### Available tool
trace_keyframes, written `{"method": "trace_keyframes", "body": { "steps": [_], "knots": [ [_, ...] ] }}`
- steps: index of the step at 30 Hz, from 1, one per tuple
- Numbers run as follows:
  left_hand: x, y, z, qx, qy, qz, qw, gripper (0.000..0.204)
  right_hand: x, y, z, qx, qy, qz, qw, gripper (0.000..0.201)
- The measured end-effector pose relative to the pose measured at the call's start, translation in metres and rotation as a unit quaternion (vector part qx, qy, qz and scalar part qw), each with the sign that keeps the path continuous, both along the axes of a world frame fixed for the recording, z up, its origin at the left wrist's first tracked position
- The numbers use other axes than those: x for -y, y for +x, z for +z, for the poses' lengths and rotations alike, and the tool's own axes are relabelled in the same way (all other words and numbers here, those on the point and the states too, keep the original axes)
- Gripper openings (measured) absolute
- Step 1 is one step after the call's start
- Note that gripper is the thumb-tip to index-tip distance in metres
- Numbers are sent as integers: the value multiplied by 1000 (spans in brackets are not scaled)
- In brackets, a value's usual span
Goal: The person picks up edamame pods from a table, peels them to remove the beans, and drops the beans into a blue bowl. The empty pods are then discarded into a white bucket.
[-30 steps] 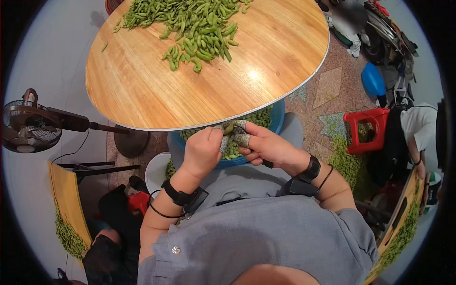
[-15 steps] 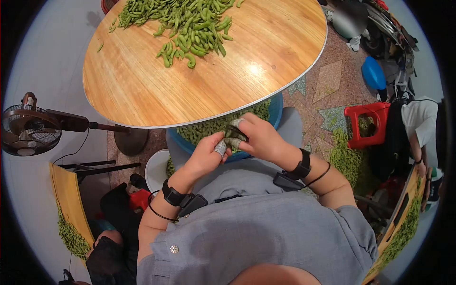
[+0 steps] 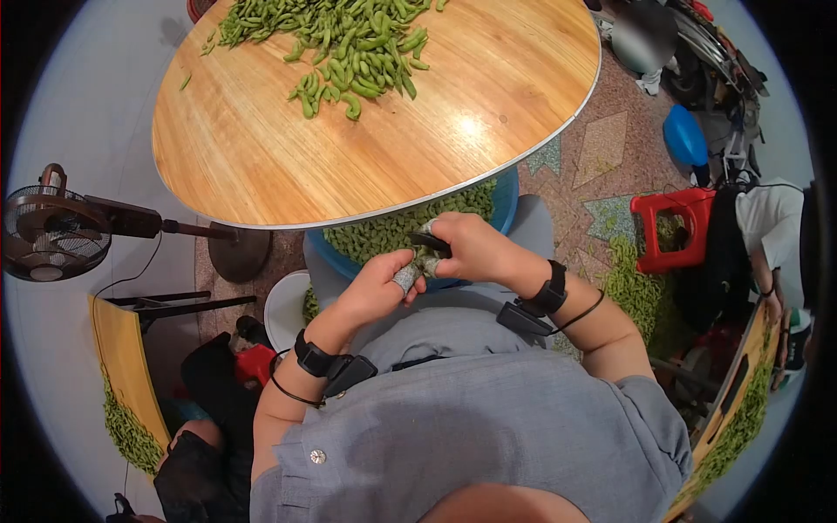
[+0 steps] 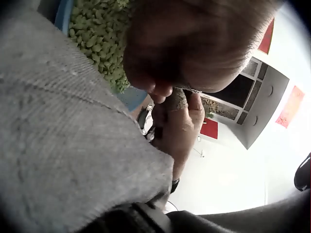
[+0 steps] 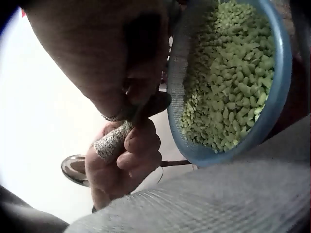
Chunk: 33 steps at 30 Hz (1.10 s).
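Observation:
My left hand (image 3: 379, 286) and right hand (image 3: 471, 247) meet in front of the belly, over the near rim of a blue basin (image 5: 283, 63) of shelled green beans (image 5: 228, 82). Grey speckled wraps (image 5: 112, 143) cover fingertips on both. The left fingers curl and pinch an edamame pod (image 5: 131, 113), mostly hidden between the hands. Between its thumb and fingers the right hand holds a dark elongated thing (image 3: 431, 242); I cannot tell its kind. Its rounded end sticks out toward the basin in the right wrist view. In the left wrist view the hands overlap and hide the grip.
Above the basin's far side reaches a round wooden table (image 3: 366, 166) with a heap of edamame pods (image 3: 349, 52). A fan (image 3: 61, 222) stands left, a white bucket (image 3: 283, 322) by the left knee. Right are a red stool (image 3: 671, 231), pods on the floor (image 3: 636, 292) and another person's arm (image 3: 773, 296).
Both hands have shifted slightly, the left lower and the right turned over more. The pod seen between the fingertips a second ago is now mostly covered, and the dark thing shows more.

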State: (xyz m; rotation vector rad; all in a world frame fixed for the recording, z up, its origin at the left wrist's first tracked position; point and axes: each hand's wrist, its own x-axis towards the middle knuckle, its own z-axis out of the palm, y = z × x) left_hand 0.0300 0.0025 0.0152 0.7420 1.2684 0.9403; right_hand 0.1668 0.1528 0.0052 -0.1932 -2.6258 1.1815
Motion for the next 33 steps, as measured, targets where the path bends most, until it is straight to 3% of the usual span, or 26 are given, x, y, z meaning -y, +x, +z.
{"method": "trace_keyframes", "body": {
  "steps": [4,6,8,11,12,13,15,17,19,20,22,26,28,29,31,32,33],
  "knots": [
    [0,3,-2,-65,13,-2,998,25,4,-4,-15,-6,68,-64,996,24],
    [1,2,-3,-65,11,18,998,24,-9,-5,-22,69,2,-111,991,21],
    [3,0,-8,-66,10,37,997,24,-16,-2,-33,29,55,-104,993,19],
    [16,-12,-12,-76,25,64,995,27,-13,2,-31,93,163,-101,977,18],
    [26,-17,-13,-132,13,104,986,28,-9,5,-23,46,169,-88,981,18],
    [40,-23,-15,-187,0,143,972,30,-6,5,-11,64,162,-66,983,18],
    [83,-49,-56,-364,38,171,915,37,-4,2,13,80,123,-28,989,17],
    [114,-59,-50,-512,0,203,835,38,-9,-8,44,36,81,-29,996,17],
    [155,-73,-65,-610,-70,149,775,37,-25,-21,56,0,30,-49,998,18],
    [168,-69,-66,-608,-69,152,776,37,-33,-32,73,-14,35,-73,997,14],
    [182,-66,-65,-667,-182,149,707,36,-57,-56,82,35,103,-147,983,18],
    [172,-82,-61,-669,-112,174,714,37,-104,-106,59,-12,193,-236,952,19],
    [142,-86,-39,-608,-118,196,760,33,-121,-121,39,3,251,-277,927,20],
    [128,-85,-26,-607,-120,197,760,33,-124,-121,36,4,251,-275,928,20],
    [97,-78,4,-552,1,166,817,27,-121,-110,41,20,214,-276,937,23],
    [80,-72,17,-550,-4,165,819,27,-118,-102,48,24,211,-274,938,23],
    [62,-64,29,-449,60,170,875,24,-113,-92,59,60,143,-273,949,22]
  ]
}}
